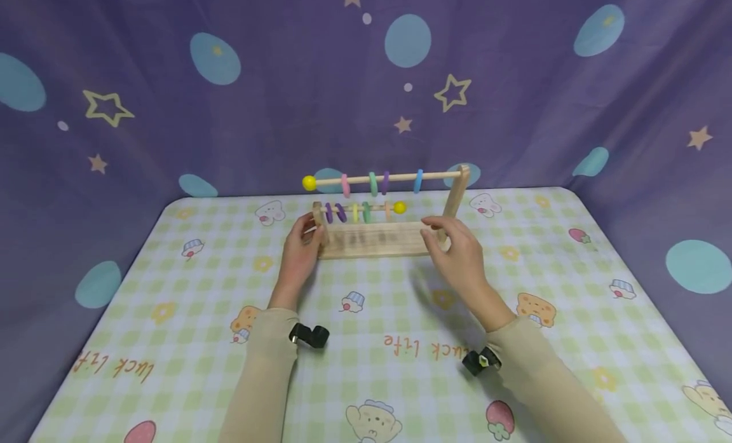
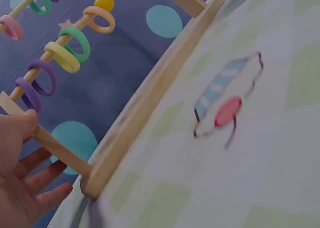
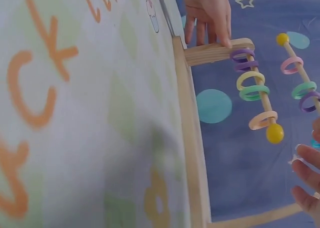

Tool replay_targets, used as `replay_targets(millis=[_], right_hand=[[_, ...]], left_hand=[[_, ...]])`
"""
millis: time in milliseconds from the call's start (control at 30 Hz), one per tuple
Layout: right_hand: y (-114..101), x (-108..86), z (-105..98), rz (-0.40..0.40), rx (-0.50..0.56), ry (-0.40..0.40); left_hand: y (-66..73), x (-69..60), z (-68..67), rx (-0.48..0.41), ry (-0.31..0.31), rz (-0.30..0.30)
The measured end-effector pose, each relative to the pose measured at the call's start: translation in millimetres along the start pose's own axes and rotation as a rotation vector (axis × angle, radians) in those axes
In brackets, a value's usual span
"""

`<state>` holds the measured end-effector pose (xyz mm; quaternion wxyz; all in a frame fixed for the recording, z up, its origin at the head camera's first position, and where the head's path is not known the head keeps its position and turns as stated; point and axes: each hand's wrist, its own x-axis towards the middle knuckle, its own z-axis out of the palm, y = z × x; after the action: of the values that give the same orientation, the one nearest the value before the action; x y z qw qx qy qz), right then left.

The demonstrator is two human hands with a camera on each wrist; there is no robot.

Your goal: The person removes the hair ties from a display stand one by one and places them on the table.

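Note:
A wooden ring rack (image 1: 377,241) stands on the table, with a low post at the left and a taller post (image 1: 456,194) at the right. Each post carries a horizontal rod ending in a yellow ball. Several colored rings hang on the lower rod, among them a yellow ring (image 2: 62,56); several more, including a blue ring (image 1: 419,181), hang on the upper one. My left hand (image 1: 300,249) holds the low post (image 3: 212,53), thumb against it and other fingers spread beyond. Near the rack's right end, my right hand (image 1: 459,252) hovers with loosely bent fingers, holding nothing.
A green-and-white checked cloth (image 1: 366,379) with printed cartoon figures covers the table. Behind stands a purple curtain (image 1: 309,112) with printed stars and ovals. Small black cameras (image 1: 309,335) are strapped at both wrists.

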<state>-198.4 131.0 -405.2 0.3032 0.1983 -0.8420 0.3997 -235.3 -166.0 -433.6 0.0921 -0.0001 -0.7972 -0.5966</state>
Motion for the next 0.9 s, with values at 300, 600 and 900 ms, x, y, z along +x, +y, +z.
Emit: replay_targets(millis=[300, 600, 900], right_hand=[[6, 7.0, 25, 0.113, 0.209, 0.012], [4, 13.4, 46, 0.246, 0.286, 0.019], [4, 14.0, 59, 0.328, 0.310, 0.000]], left_hand=[[6.7, 0.9, 3.6, -0.062, 0.044, 0.009], [8.1, -1.7, 0.9, -0.059, 0.052, 0.005], [6.3, -1.8, 0.9, -0.040, 0.042, -0.001]])
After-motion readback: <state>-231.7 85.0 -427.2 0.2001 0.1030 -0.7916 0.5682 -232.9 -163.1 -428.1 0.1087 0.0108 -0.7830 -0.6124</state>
